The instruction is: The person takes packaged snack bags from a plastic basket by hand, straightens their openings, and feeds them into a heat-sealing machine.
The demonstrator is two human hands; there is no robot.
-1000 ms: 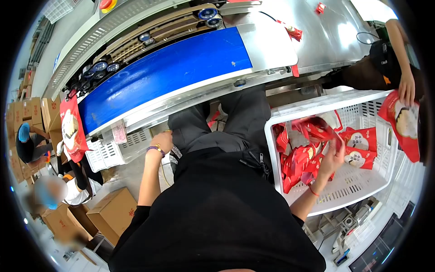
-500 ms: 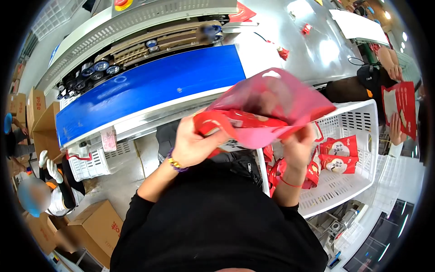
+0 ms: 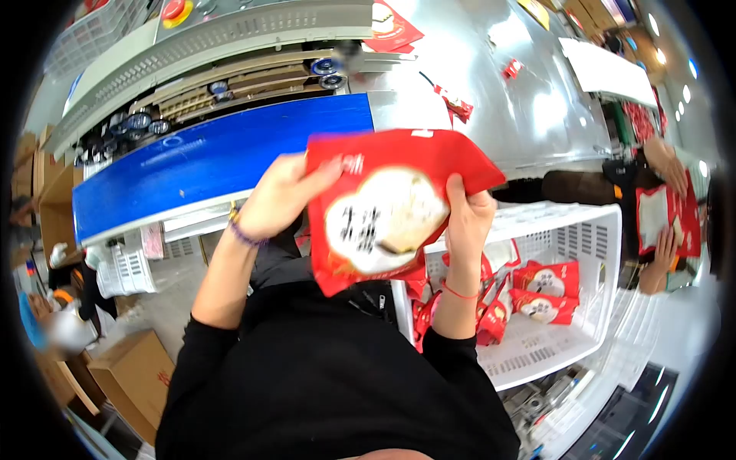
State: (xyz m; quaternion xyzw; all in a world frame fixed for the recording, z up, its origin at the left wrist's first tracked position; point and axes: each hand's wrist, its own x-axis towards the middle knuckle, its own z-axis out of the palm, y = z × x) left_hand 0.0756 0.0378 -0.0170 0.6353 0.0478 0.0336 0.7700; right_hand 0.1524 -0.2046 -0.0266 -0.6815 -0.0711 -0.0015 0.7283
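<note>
Between my two hands I hold a large red bag (image 3: 383, 222) with a white label patch and dark lettering, its printed face toward me. My left hand (image 3: 280, 192) grips its upper left side, thumb over the front. On the upper right side, my right hand (image 3: 469, 211) pinches the edge with the thumb in front. The bag's contents are hidden. Below my right forearm, several smaller red packets (image 3: 543, 280) lie in a white crate (image 3: 552, 364).
A machine with a blue belt (image 3: 222, 161) runs along the left. Beyond stands a metal table (image 3: 529, 115) with small red packets (image 3: 454, 103). At right another person's hand (image 3: 659, 253) holds a red bag (image 3: 686, 222). A cardboard box (image 3: 138, 376) stands at lower left.
The bag was held with its mouth spread open and tilted; now it hangs upright with its printed front toward me. Both hands have shifted slightly left in view.
</note>
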